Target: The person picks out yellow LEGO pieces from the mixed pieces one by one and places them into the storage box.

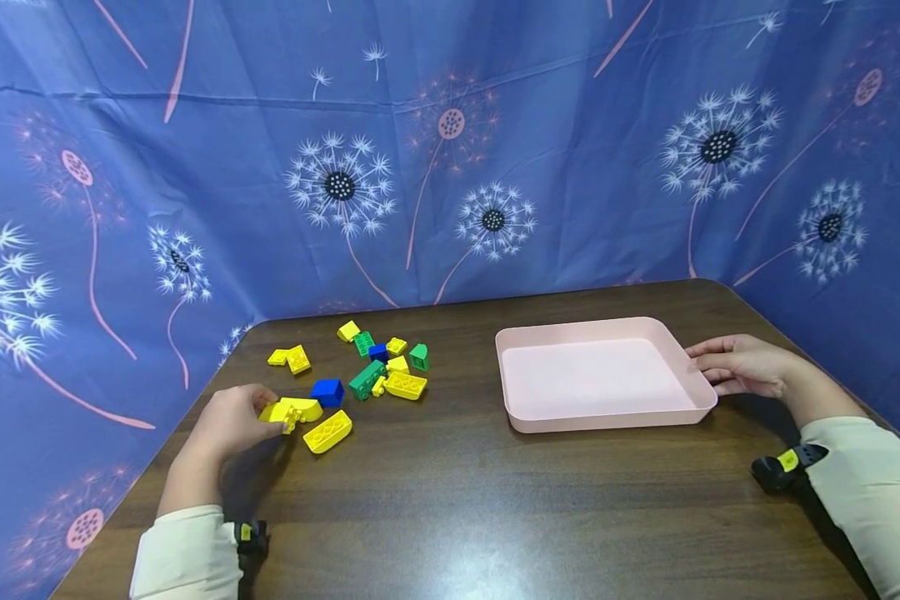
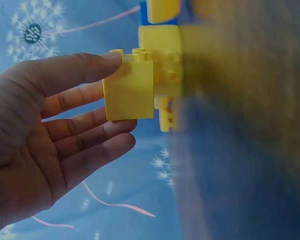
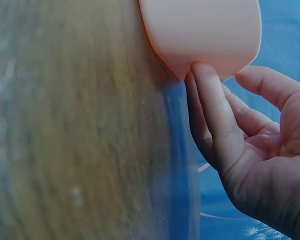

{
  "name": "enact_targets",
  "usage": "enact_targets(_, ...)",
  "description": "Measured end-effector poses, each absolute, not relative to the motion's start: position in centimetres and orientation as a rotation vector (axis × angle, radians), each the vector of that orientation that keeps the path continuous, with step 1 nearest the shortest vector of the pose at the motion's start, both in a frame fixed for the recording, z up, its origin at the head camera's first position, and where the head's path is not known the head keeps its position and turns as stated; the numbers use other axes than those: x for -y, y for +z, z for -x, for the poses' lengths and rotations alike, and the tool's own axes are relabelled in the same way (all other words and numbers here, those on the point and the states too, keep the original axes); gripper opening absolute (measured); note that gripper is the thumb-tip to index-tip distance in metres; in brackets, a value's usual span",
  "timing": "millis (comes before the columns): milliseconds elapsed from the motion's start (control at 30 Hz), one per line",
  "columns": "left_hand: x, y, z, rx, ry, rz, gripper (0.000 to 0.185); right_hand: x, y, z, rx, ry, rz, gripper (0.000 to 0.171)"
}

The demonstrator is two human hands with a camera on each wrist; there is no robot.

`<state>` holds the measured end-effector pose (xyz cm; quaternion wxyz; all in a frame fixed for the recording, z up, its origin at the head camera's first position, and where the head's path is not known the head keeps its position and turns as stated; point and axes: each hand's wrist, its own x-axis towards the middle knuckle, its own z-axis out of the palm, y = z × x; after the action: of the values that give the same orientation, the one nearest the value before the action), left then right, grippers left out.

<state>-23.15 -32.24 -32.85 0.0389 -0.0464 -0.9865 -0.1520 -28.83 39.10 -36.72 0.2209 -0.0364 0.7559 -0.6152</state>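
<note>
Dark wood counter [image 1: 487, 492]. One pink tray [image 1: 592, 375], long axis running left-right, well apart to right of left grip [image 1: 230, 421]; right grip [image 1: 746, 367] nearer, fingers loosely extended, touching tray's right end. Left grip pinches one yellow brick [image 2: 130, 92], counter's left side. Nearby, by my count: two blue bricks [image 1: 327, 393], three green bricks [image 1: 419, 357], roughly ten other yellow bricks [image 1: 328, 432].

A dark brown wood-grain table [image 1: 435, 500] spans the lower frame; on it, left of centre, lie yellow, green and blue plastic bricks [image 1: 405, 385]; right of centre, one pale pink rectangular tray [image 1: 592, 375].
</note>
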Motion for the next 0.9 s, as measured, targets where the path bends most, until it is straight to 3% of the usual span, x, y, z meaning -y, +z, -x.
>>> enact_targets(567, 26.1, -29.7, 23.9, 2.92, -0.448, 0.402, 0.04, -39.3, -36.9, 28.9, -2.097, -1.705, 0.112, 0.02)
enact_targets(900, 21.7, -29.9, 25.0, 2.918, -0.479, 0.577, 0.046, -39.0, -36.7, 28.7, -2.169, -1.651, 0.096, 0.047)
